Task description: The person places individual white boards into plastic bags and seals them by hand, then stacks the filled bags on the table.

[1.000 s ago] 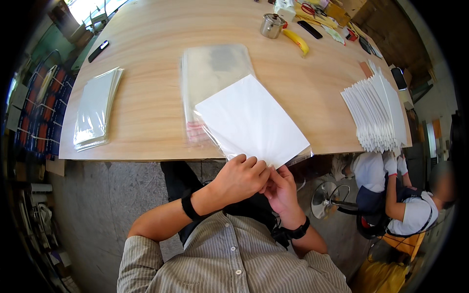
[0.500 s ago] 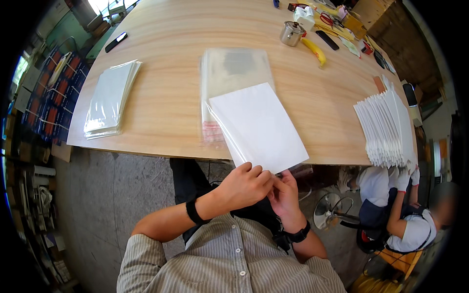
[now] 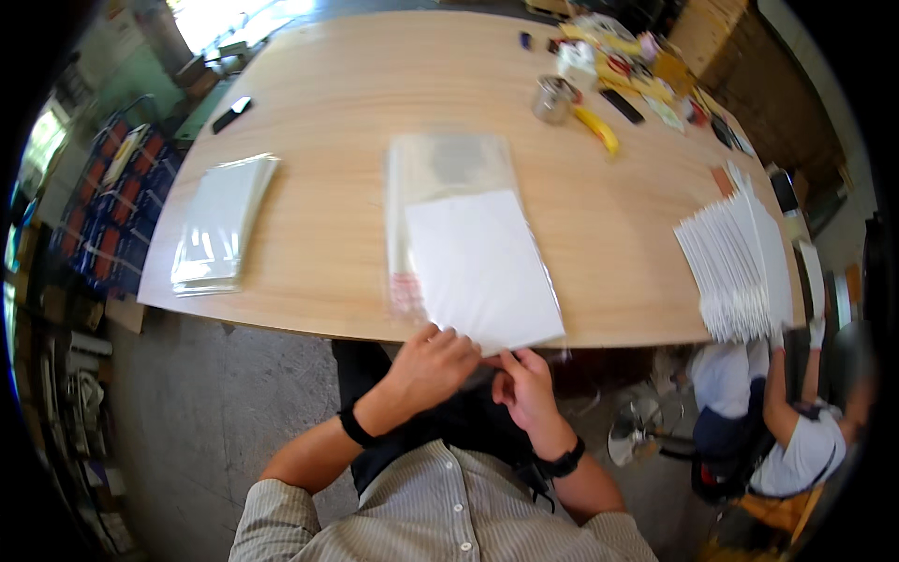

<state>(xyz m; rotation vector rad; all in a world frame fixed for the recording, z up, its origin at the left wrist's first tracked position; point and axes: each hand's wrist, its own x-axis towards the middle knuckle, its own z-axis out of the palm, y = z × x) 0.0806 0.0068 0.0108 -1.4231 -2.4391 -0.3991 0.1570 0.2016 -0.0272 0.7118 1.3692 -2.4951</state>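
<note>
A white sheet [image 3: 482,267] in a clear plastic bag lies nearly straight on a pile of clear plastic bags [image 3: 449,155], its near end reaching over the table edge. My left hand [image 3: 433,367] is closed on the near left corner of this bagged sheet, fingers curled. Beside it my right hand [image 3: 526,389] pinches the near edge between thumb and forefinger. The pile has a red-marked strip [image 3: 405,292] at its near left. Motion blurs the picture a little.
On the left of the wooden table [image 3: 318,215] lies a stack of bagged white sheets [image 3: 220,225]. Folded white papers [image 3: 735,262] fan out at the right. Farther back are a phone [image 3: 232,114], a metal pot [image 3: 554,100] and a banana [image 3: 596,129]. A co-worker [image 3: 796,431] sits at right.
The bagged sheet has turned from a slant to nearly straight over the pile. Both hands have moved slightly left with it, still holding its near edge. The whole view has shifted a little.
</note>
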